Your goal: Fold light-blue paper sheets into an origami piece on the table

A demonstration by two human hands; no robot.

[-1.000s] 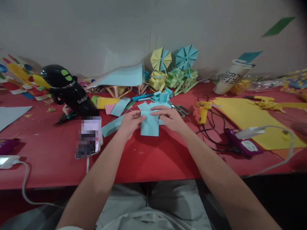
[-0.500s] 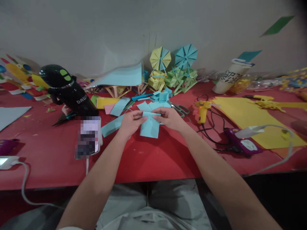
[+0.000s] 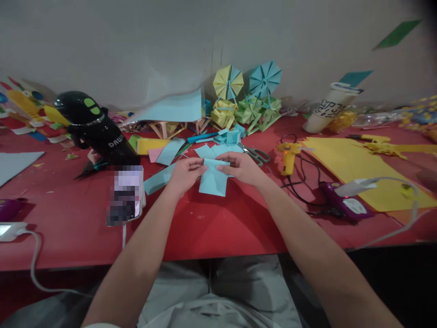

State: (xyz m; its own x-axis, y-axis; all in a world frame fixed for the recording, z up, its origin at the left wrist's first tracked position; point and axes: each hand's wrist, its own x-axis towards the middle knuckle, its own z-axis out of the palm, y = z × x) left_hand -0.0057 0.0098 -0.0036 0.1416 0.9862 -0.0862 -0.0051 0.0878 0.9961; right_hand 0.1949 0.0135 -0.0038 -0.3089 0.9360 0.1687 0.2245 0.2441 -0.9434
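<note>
Both hands hold one light blue paper piece (image 3: 213,182) just above the red table (image 3: 211,223). My left hand (image 3: 186,173) pinches its upper left edge with curled fingers. My right hand (image 3: 239,167) pinches the upper right edge, fingers bent over the top. The lower part of the paper hangs free toward me. More light blue paper scraps (image 3: 208,151) lie just behind the hands.
A black device (image 3: 94,130) and a phone (image 3: 125,195) sit left of the hands. Scissors (image 3: 256,156), a yellow glue gun (image 3: 287,157) with cables and a large yellow sheet (image 3: 358,171) lie right. Folded paper flowers (image 3: 247,98) and a white cup (image 3: 327,109) stand by the wall.
The paper has been lifted slightly and tilted, and my fingers have closed in on its top edge. The arms stay in nearly the same place.
</note>
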